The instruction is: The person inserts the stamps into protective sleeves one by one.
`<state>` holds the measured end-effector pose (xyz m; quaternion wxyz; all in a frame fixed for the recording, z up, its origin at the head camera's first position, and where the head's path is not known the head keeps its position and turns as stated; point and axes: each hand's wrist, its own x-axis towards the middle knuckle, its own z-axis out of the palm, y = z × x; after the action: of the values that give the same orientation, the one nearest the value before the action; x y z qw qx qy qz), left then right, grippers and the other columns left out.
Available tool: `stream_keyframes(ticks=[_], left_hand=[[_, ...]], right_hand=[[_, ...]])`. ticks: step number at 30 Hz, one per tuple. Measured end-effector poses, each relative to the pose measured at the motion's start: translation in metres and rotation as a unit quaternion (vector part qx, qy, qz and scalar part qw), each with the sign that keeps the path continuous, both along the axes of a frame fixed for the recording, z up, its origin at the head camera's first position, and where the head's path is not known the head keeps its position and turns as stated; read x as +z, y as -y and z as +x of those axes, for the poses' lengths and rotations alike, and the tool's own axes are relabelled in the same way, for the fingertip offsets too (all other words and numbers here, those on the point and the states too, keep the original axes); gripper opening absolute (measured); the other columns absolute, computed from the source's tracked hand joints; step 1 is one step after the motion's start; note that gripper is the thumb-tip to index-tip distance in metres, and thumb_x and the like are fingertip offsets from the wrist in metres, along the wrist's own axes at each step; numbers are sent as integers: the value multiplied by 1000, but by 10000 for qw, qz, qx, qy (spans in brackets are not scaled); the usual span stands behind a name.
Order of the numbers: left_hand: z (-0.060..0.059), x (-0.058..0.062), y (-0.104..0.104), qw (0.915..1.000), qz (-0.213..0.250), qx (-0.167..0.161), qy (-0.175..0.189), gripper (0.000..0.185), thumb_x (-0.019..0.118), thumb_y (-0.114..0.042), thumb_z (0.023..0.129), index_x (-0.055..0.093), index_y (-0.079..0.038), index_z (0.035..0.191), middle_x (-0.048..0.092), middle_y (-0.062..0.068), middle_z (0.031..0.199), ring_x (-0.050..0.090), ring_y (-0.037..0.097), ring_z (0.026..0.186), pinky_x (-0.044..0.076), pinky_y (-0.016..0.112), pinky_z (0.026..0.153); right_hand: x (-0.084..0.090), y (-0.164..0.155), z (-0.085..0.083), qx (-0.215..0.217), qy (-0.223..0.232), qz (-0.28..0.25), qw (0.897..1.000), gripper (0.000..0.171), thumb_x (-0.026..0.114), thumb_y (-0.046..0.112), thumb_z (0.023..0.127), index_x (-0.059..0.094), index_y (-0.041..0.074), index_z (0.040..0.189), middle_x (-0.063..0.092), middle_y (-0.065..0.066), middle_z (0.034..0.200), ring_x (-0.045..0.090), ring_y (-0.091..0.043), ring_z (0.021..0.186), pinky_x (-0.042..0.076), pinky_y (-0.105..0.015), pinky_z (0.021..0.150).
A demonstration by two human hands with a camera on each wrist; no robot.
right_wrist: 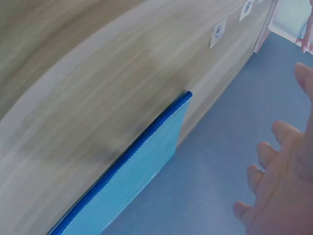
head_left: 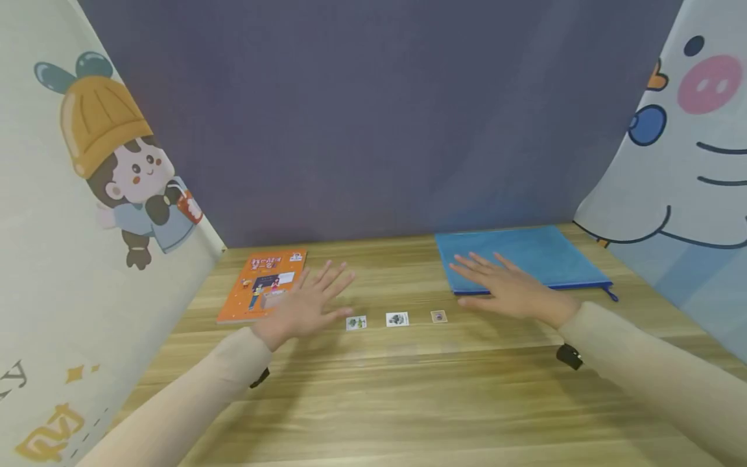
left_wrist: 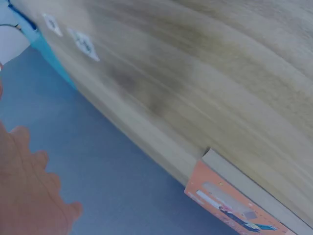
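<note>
Both hands hover over the table with fingers spread and hold nothing. My left hand (head_left: 308, 303) is nearest the orange book (head_left: 257, 292) and overlaps its right edge in the head view. My right hand (head_left: 506, 287) hangs by the near left part of a blue zip pouch (head_left: 528, 256). Between the hands lie a small card with green pictures (head_left: 356, 323), a white card with a dark picture (head_left: 397, 319) and a smaller tan-edged card (head_left: 439, 316), set in a row. In the left wrist view the book (left_wrist: 234, 205) shows its thick side.
The wood-grain table (head_left: 397, 408) ends at a dark grey-blue backdrop (head_left: 373, 117). Printed side panels stand at the left (head_left: 47, 259) and right (head_left: 694, 194). A loop pull (head_left: 610, 293) sticks out from the pouch's near right corner.
</note>
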<state>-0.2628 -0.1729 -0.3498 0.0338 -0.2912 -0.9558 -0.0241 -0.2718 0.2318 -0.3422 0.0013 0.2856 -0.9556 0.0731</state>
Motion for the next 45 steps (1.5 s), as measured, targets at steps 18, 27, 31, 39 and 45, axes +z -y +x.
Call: stream_keyframes(ticks=[18, 27, 31, 39, 45], left_hand=[[21, 6, 12, 9957, 816, -128, 416, 94, 59, -67, 83, 12, -29, 156, 12, 0, 163, 10, 29, 150, 13, 55, 121], [37, -9, 4, 9633, 2208, 542, 1425, 95, 80, -36, 78, 25, -21, 154, 26, 9, 159, 25, 36, 145, 24, 57, 117], [44, -16, -3, 9485, 2611, 760, 1627, 95, 83, -30, 75, 29, -15, 152, 33, 11, 156, 31, 36, 142, 27, 56, 116], [47, -23, -11, 9201, 3325, 923, 1855, 87, 83, -20, 75, 37, -7, 148, 44, 15, 148, 45, 40, 132, 39, 51, 110], [50, -27, -16, 8891, 3853, 1086, 2221, 78, 81, -11, 77, 40, 4, 142, 51, 24, 138, 51, 40, 126, 46, 49, 105]], right_hand=[[10, 34, -5, 123, 120, -477, 9987, 88, 45, 73, 87, 12, 28, 156, 13, -4, 163, 18, -31, 148, 27, -61, 114], [15, 59, -4, 329, 321, -853, 9953, 86, 59, 57, 90, 18, 18, 156, 20, -9, 161, 27, -35, 144, 26, -55, 117], [12, 69, -7, 483, 343, -1074, 9925, 84, 64, 47, 90, 22, 14, 155, 24, -13, 159, 31, -37, 142, 27, -53, 117], [7, 91, -10, 655, 381, -1325, 9883, 78, 71, 34, 88, 32, 6, 150, 36, -16, 153, 38, -36, 139, 31, -51, 116], [1, 104, -14, 707, 429, -1519, 9849, 74, 75, 27, 85, 39, 4, 146, 42, -18, 149, 40, -36, 138, 33, -49, 115]])
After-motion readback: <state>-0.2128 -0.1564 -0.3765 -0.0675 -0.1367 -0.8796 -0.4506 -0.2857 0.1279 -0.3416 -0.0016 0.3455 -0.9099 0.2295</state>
